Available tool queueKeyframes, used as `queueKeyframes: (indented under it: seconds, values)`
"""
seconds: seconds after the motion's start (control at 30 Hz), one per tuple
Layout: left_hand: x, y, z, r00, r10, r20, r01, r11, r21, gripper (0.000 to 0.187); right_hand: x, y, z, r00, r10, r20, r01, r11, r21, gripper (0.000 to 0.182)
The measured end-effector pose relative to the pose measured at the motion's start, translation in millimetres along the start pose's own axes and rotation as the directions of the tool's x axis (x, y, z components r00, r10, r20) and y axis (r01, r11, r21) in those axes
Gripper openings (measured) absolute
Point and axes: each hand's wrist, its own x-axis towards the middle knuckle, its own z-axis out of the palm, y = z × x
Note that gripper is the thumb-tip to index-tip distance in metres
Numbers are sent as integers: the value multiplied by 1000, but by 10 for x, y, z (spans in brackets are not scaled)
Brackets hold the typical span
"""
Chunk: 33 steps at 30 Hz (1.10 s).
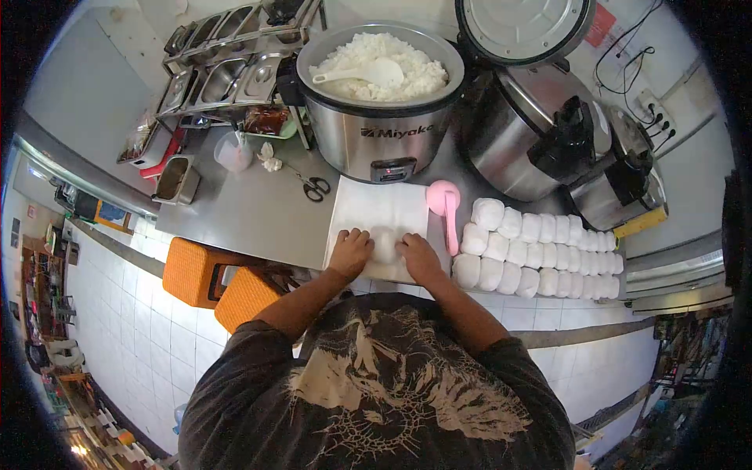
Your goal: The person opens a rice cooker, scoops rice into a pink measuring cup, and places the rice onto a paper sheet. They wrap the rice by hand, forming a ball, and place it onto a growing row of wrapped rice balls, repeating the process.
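Note:
A stack of white wrapping paper (pixel 374 205) lies on the steel counter in front of the rice cooker. On its near part sits a rounded white mound (pixel 385 245), likely a rice portion; whether paper covers it I cannot make out. My left hand (pixel 352 251) is at the mound's left side, fingers curled down onto the paper. On the opposite side my right hand (pixel 417 257) mirrors it, also curled at the paper. A pink scoop (pixel 444 205) rests just right of the sheets. Wrapped white bundles (pixel 517 252) stand in rows further right.
Behind the paper stands an open cooker (pixel 376 137) full of rice with a white paddle (pixel 368 73) on top. More cookers (pixel 529 129) are at right. Scissors (pixel 313 186), a plastic cup (pixel 233 151) and a metal container (pixel 177 180) lie left. Orange stools (pixel 200 274) stand below.

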Motion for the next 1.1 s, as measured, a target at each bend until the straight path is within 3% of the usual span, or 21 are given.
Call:
queueKeyframes:
  seconds: [0.1,0.2,0.3,0.4,0.5,0.6,0.7,0.8,0.9,1.0,1.1]
  values:
    - [-161,-99,-78,995,81,-51,-88,982,-168,26,-143,-22,-172,990,-104,-97,117,984,137,17]
    - [-243,-248,-135,966,203,-157,-224,967,-125,25,-241,-27,-219,978,-182,-103,192,977,96,23]
    - [-89,-406,-113,959,281,37,-273,951,-148,36,-207,22,-91,989,-104,-109,121,979,162,26]
    - [143,-491,-63,921,318,227,-283,943,-174,32,-118,179,59,993,-120,-4,120,986,119,23]
    - [364,-520,-106,940,73,332,135,816,-562,27,22,87,-52,991,126,49,-134,963,235,18]
    - [529,-493,-66,897,-25,442,286,795,-535,30,336,13,-88,854,442,276,-508,822,257,17]
    - [479,-361,145,955,-80,287,192,903,-385,34,345,124,207,943,312,113,-315,949,8,22]
    - [301,-158,39,988,-117,99,144,931,-334,33,212,83,173,967,233,104,-244,964,109,23]
    - [290,-108,16,974,-166,158,224,830,-511,31,4,-194,-13,981,138,-136,-134,990,39,22]
    - [230,-76,-52,971,-112,210,230,668,-708,27,7,-212,-76,932,325,164,-358,897,259,27]
    - [286,-175,-92,976,61,211,171,392,-904,27,-65,-422,-611,939,219,265,-339,721,605,28]
